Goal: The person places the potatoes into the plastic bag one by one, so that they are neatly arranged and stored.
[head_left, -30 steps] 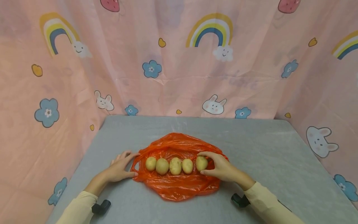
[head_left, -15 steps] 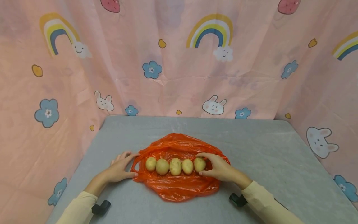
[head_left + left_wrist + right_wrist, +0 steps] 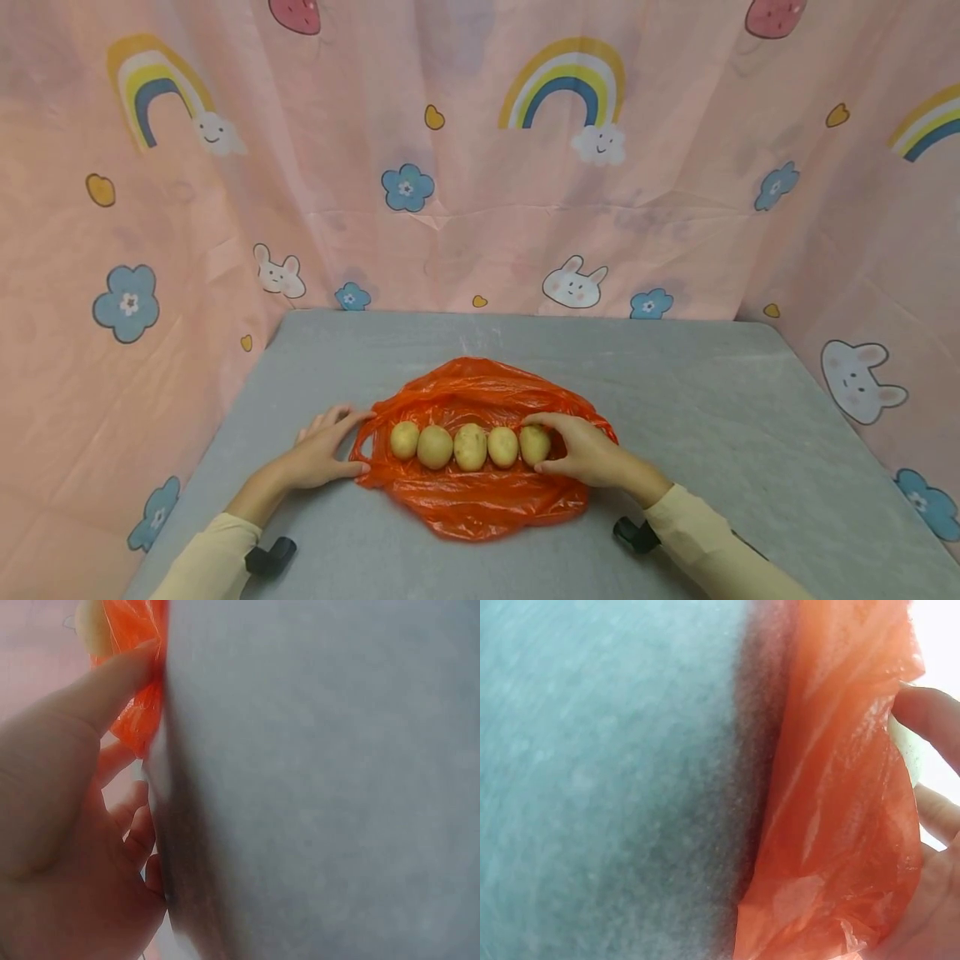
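Note:
A row of several potatoes (image 3: pixel 470 447) lies on a spread orange-red plastic bag (image 3: pixel 480 512) in the middle of the table. My right hand (image 3: pixel 592 450) holds the rightmost potato (image 3: pixel 535 445) between thumb and fingers, close beside its neighbour. In the right wrist view, the crumpled bag (image 3: pixel 832 825) hides most of that potato. At the bag's left end, my left hand (image 3: pixel 318 450) rests with thumb and index finger spread apart, their tips touching the bag beside its handle opening. The left wrist view shows the thumb (image 3: pixel 120 682) against the bag's edge.
The grey table (image 3: pixel 675 400) extends around the bag on all sides. A pink curtain (image 3: pixel 480 233) printed with rainbows, rabbits and flowers hangs behind it and along both sides. Dark wrist cameras (image 3: pixel 272 556) sit at the sleeves.
My right hand has moved slightly left with the rightmost potato, narrowing the gap to its neighbour. The left hand has stayed in place.

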The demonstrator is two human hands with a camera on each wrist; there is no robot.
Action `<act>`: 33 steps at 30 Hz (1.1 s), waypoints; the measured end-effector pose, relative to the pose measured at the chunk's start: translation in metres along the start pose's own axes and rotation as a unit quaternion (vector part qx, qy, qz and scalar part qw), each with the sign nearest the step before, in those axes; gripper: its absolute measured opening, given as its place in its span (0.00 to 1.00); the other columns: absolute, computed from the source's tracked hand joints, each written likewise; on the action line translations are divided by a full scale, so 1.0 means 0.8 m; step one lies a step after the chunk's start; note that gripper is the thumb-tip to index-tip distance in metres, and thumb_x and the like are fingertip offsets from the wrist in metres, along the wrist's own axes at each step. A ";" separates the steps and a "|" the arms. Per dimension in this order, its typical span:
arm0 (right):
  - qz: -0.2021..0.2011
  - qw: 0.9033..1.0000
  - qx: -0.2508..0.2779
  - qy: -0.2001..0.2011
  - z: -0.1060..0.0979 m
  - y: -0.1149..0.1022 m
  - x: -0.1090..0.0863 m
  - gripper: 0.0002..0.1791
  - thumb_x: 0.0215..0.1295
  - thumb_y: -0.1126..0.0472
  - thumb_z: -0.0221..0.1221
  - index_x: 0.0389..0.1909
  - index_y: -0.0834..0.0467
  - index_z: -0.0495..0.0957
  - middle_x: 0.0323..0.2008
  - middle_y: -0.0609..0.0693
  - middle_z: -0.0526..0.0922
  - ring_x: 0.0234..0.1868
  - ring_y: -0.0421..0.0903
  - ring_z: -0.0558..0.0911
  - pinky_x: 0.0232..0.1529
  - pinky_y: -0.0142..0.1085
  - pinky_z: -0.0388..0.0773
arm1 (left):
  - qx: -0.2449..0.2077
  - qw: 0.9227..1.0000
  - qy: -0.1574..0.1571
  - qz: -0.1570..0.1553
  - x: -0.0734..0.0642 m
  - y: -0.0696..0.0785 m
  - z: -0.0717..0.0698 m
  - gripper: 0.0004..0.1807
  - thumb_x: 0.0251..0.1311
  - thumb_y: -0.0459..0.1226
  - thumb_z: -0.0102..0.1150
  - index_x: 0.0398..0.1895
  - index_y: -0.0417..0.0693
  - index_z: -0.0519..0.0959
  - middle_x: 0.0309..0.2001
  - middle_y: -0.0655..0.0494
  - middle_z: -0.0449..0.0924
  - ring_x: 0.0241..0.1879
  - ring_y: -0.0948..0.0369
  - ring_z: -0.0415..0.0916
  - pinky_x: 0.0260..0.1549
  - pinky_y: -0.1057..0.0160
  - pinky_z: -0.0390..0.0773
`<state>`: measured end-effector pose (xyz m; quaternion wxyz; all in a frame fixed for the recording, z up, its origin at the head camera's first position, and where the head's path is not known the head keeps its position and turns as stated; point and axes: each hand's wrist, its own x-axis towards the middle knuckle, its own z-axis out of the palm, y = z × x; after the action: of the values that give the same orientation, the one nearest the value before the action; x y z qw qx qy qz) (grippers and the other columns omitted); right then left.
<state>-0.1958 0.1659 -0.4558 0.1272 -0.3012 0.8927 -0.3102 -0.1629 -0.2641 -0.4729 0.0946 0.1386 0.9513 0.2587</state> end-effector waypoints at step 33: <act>0.000 1.000 -0.012 0.008 0.005 0.000 0.001 0.32 0.58 0.59 0.72 0.64 0.56 0.75 0.60 0.51 0.81 0.57 0.47 0.79 0.57 0.48 0.78 | -0.001 1.000 0.001 -0.003 0.000 0.001 0.001 0.43 0.55 0.53 0.72 0.74 0.58 0.66 0.72 0.41 0.61 0.67 0.39 0.59 0.54 0.35 0.59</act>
<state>-0.1948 0.1636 -0.4593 0.1164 -0.3004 0.8973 -0.3018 -0.1624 -0.2635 -0.4731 0.0947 0.1359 0.9514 0.2597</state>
